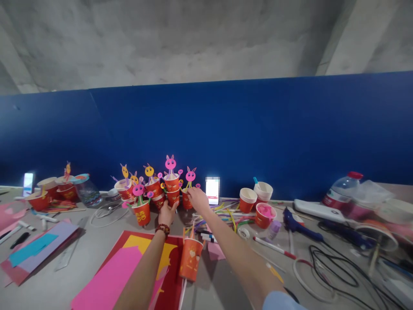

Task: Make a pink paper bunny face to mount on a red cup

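A cluster of red paper cups with paper animal heads on sticks (155, 183) stands at the back of the table. My left hand (167, 213), with a bead bracelet on the wrist, is closed round the base of one red cup (173, 197) in the cluster. My right hand (197, 199) reaches to the rightmost cup with a pink rabbit head (187, 200); its fingers touch that cup, and the grip is not clear. Another red cup on a straw (191, 258) stands between my forearms.
Pink, yellow and red paper sheets (129, 267) lie in front. Coloured straws (226, 215) and markers lie to the right, with more cups (256, 202), a lit phone (212, 190), a blue glue gun (298, 226), cables (329, 262) and a water bottle (342, 193). At the left are a jar (86, 191) and more cups.
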{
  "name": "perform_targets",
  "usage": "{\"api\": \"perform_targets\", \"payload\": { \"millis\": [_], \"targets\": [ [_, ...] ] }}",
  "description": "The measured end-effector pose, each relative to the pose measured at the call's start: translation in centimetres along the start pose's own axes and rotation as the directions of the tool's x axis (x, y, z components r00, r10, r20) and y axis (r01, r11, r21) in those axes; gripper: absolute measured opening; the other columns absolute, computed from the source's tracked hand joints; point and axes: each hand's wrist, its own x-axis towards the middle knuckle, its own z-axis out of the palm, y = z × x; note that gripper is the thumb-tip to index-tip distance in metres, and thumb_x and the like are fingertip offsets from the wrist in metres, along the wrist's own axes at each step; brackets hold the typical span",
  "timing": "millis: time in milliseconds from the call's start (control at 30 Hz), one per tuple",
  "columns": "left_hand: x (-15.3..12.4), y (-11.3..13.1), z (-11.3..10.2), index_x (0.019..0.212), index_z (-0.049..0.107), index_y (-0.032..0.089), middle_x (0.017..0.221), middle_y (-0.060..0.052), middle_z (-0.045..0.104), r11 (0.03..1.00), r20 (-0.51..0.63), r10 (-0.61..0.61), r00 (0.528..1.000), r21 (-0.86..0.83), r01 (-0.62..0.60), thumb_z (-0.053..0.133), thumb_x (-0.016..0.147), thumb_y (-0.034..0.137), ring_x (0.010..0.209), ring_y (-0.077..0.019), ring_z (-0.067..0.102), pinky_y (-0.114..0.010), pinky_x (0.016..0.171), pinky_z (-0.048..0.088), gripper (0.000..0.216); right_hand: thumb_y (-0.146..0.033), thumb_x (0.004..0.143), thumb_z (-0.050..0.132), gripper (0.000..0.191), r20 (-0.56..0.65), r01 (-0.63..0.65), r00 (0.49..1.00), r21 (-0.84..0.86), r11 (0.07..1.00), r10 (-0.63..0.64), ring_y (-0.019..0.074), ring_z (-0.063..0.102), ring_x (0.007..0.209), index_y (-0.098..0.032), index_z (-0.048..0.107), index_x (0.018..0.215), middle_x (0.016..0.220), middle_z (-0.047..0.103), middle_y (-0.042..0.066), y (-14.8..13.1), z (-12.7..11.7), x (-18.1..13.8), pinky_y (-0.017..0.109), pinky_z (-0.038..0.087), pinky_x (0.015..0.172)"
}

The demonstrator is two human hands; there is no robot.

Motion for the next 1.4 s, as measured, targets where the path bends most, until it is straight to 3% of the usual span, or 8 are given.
{"api": "perform_targets", "payload": {
  "millis": [233,333,533,800,933,1067,1233,1400],
  "targets": [
    [-0.7,1.7,-0.5,0.123,0.056,0.017,0.122,-0.009,0.060,0.994,-0.047,-0.013,0.999,0.105,0.018,0.059,0.093,0.033,0.102,-0.0231,0.063,-0.043,0.085,0.054,0.034,-0.024,0.097,0.055,0.023,-0.052,-0.015,0.999,0.020,1.000,0.016,0.0221,0.061,0.106,-0.018,0.060,0.118,0.118,0.063,0.008,-0.3,0.1,-0.2,0.040,0.050,0.092],
    [-1.2,2.1,-0.6,0.123,0.055,0.017,0.121,-0.009,0.060,0.991,-0.087,0.004,0.996,0.130,0.007,0.059,0.094,0.033,0.100,-0.0227,0.063,-0.043,0.084,0.054,0.034,-0.019,0.096,0.051,0.028,-0.060,-0.035,0.998,0.042,0.999,0.037,0.0213,0.061,0.106,-0.021,0.057,0.123,0.119,0.063,0.009,-0.5,0.2,-0.5,0.033,0.048,0.091],
    [-1.4,1.9,-0.8,0.123,0.055,0.016,0.112,-0.008,0.063,0.988,-0.148,0.076,0.986,0.144,-0.055,0.056,0.095,0.037,0.090,-0.0199,0.065,-0.040,0.079,0.055,0.035,-0.018,0.094,0.050,0.035,-0.072,-0.040,0.996,0.100,0.994,0.048,0.0225,0.061,0.108,-0.021,0.053,0.128,0.129,0.058,0.010,-0.5,0.6,-1.1,0.031,0.048,0.089],
    [-1.8,1.1,-1.8,0.142,0.031,0.011,0.081,-0.007,0.068,0.967,-0.169,0.239,0.956,0.134,-0.218,0.056,0.091,0.037,0.082,-0.0257,0.069,-0.029,0.063,0.047,0.062,-0.015,0.091,0.048,0.045,-0.119,-0.012,0.992,0.169,0.986,0.032,0.0228,0.063,0.106,-0.021,0.046,0.136,0.138,0.051,0.012,-0.8,0.4,-2.0,0.033,0.052,0.085],
    [-3.1,-0.1,-3.6,0.139,0.037,0.015,0.077,-0.004,0.066,0.950,-0.185,0.309,0.933,0.115,-0.291,0.052,0.091,0.043,0.077,-0.0251,0.068,-0.029,0.062,0.046,0.058,-0.015,0.092,0.047,0.042,-0.139,0.062,0.990,0.205,0.977,-0.034,0.0229,0.058,0.115,-0.021,0.047,0.134,0.137,0.052,0.011,-1.2,-0.4,-2.6,0.034,0.050,0.091],
    [-4.0,-0.6,-5.9,0.122,0.053,0.019,0.079,-0.004,0.066,0.937,-0.216,0.349,0.912,0.088,-0.338,0.048,0.091,0.045,0.074,-0.0235,0.067,-0.030,0.066,0.049,0.040,-0.018,0.093,0.047,0.033,-0.139,0.126,0.986,0.252,0.960,-0.092,0.0230,0.054,0.119,-0.020,0.053,0.125,0.130,0.058,0.011,-2.4,-0.6,-2.5,0.033,0.047,0.094],
    [-4.2,0.1,-8.8,0.094,0.063,0.021,0.086,-0.007,0.070,0.932,-0.259,0.361,0.896,0.060,-0.358,0.045,0.091,0.044,0.077,-0.0218,0.066,-0.029,0.073,0.050,0.029,-0.020,0.093,0.051,0.025,-0.093,0.147,0.988,0.316,0.937,-0.123,0.0206,0.064,0.098,-0.021,0.058,0.116,0.116,0.065,0.009,-3.7,-1.4,-3.0,0.029,0.048,0.082],
    [-5.3,-0.5,-12.6,0.091,0.061,0.022,0.077,-0.005,0.067,0.950,-0.256,0.308,0.916,0.036,-0.310,0.043,0.090,0.049,0.072,-0.0222,0.063,-0.030,0.070,0.049,0.032,-0.026,0.092,0.054,0.019,0.001,0.111,0.993,0.363,0.925,-0.120,0.0174,0.065,0.079,-0.022,0.062,0.109,0.099,0.070,0.004,-2.0,-4.4,-6.7,0.027,0.047,0.072]
  ]
}}
